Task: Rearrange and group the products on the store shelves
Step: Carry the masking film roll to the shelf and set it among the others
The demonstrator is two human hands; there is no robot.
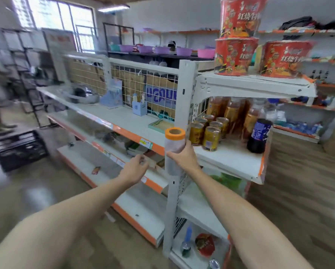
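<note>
Roll held upright at the shelf corner

At frame centre the right hand (184, 156) gripped an orange-capped roll (174, 146) upright before the shelf post (184, 105); the left hand (135, 167), just left, hung loosely curled, holding nothing.

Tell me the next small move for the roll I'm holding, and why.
Probably carry the roll left and set it on the long shelf near the blue holder. The right hand grips it upright at the shelf post, beside gold cans and bottles, where it doesn't belong; the left hand holds nothing I can make out.
</note>
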